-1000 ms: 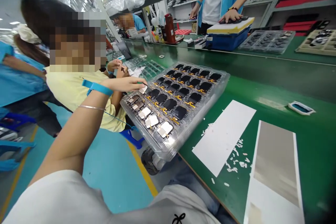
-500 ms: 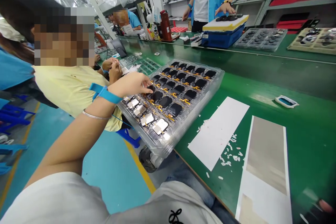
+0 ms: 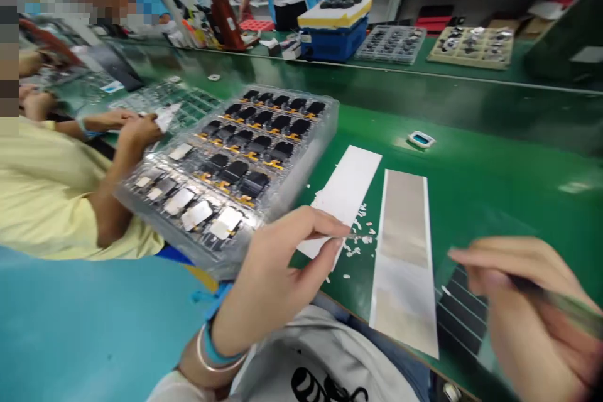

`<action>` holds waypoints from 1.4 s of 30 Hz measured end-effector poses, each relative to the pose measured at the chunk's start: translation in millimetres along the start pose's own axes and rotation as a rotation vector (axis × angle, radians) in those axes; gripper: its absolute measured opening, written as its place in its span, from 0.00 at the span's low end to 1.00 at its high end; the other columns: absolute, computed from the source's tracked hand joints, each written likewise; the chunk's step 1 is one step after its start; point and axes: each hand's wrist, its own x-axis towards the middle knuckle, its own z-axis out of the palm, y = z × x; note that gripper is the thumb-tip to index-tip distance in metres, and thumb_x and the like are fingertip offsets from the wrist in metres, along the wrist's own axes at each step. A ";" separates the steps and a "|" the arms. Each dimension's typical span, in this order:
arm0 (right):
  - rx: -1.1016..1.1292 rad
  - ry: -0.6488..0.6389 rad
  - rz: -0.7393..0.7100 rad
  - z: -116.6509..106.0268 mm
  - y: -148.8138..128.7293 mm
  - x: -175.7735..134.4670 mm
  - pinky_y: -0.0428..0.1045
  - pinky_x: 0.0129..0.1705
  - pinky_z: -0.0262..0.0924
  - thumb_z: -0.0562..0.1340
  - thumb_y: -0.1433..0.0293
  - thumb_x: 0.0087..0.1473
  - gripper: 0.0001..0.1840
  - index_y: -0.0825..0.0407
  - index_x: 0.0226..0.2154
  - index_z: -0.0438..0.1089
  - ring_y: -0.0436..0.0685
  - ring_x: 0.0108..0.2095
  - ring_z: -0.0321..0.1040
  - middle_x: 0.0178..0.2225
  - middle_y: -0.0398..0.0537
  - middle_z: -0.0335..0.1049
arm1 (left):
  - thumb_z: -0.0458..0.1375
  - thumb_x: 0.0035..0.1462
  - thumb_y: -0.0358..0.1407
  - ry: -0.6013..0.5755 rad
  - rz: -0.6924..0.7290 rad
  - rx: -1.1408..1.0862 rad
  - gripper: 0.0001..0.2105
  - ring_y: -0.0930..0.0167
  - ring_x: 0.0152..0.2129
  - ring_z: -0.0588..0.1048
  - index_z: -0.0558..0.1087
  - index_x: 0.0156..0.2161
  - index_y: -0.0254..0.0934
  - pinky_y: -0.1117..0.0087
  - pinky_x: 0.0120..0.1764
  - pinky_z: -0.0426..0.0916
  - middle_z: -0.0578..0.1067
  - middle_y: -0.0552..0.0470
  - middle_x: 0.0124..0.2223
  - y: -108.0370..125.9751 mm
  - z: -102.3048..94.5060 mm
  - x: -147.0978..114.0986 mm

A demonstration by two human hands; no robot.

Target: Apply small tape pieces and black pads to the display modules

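My left hand (image 3: 282,264) is over the near edge of the bench. Its thumb and fingertips pinch a thin, flat piece (image 3: 349,236), seen nearly edge-on and too small to name. At the lower right, my right hand (image 3: 527,308) is blurred, its fingers closed around a slim dark tool (image 3: 541,292). Left of my left hand sits a clear plastic tray (image 3: 301,185) with rows of black screen modules (image 3: 254,183) on orange flex strips. Its near row shows silver-backed modules (image 3: 196,215). A white paper strip (image 3: 355,179) lies beyond my left fingertips.
White scraps (image 3: 353,245) litter the green bench (image 3: 494,201). A silver-grey sheet (image 3: 405,220) lies between my hands, and dark strips (image 3: 464,311) beside my right hand. Behind are a small white-rimmed part (image 3: 421,140) and a blue box (image 3: 334,41). A co-worker's hands (image 3: 139,129) work at left.
My left hand has left the tray and moved right, over the white strip. My right hand has come further into view from the lower right corner. The view has turned right.
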 end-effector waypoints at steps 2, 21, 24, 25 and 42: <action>-0.008 -0.103 0.021 10.4 -4.0 11.1 0.50 0.22 0.59 0.62 0.76 0.58 0.09 0.48 0.40 0.73 0.54 0.28 0.67 0.34 0.51 0.70 | 0.53 0.67 0.30 -0.060 -0.143 -0.265 0.02 0.69 0.39 0.78 0.66 0.42 0.39 0.68 0.42 0.74 0.77 0.48 0.44 -12.6 28.6 -0.5; -0.247 -0.149 -0.183 47.7 11.7 -3.9 0.46 0.34 0.72 0.61 0.77 0.62 0.07 0.54 0.43 0.72 0.53 0.36 0.77 0.40 0.50 0.78 | 0.56 0.67 0.35 -0.182 -0.239 -0.473 0.04 0.73 0.27 0.76 0.71 0.44 0.38 0.73 0.34 0.73 0.75 0.52 0.34 -57.2 75.7 6.3; -0.325 -0.179 -0.212 51.4 10.4 -5.3 0.46 0.32 0.70 0.59 0.78 0.62 0.06 0.56 0.41 0.71 0.52 0.33 0.76 0.38 0.50 0.77 | 0.56 0.67 0.33 -0.191 -0.192 -0.344 0.03 0.73 0.28 0.75 0.72 0.44 0.38 0.72 0.35 0.71 0.75 0.53 0.33 -57.3 74.0 6.8; -0.341 -0.193 -0.207 52.3 10.2 -4.7 0.46 0.30 0.68 0.59 0.78 0.62 0.06 0.56 0.39 0.70 0.51 0.31 0.74 0.36 0.49 0.76 | 0.56 0.67 0.33 -0.199 -0.189 -0.314 0.03 0.73 0.28 0.75 0.72 0.43 0.38 0.72 0.35 0.71 0.75 0.53 0.33 -57.1 73.3 7.0; 0.640 -0.459 0.852 50.4 23.8 18.4 0.44 0.24 0.56 0.65 0.62 0.54 0.12 0.54 0.28 0.75 0.48 0.24 0.64 0.26 0.45 0.72 | 0.50 0.71 0.39 -0.248 -0.384 -0.661 0.05 0.78 0.20 0.62 0.61 0.42 0.40 0.77 0.24 0.55 0.66 0.61 0.24 -54.8 72.0 5.8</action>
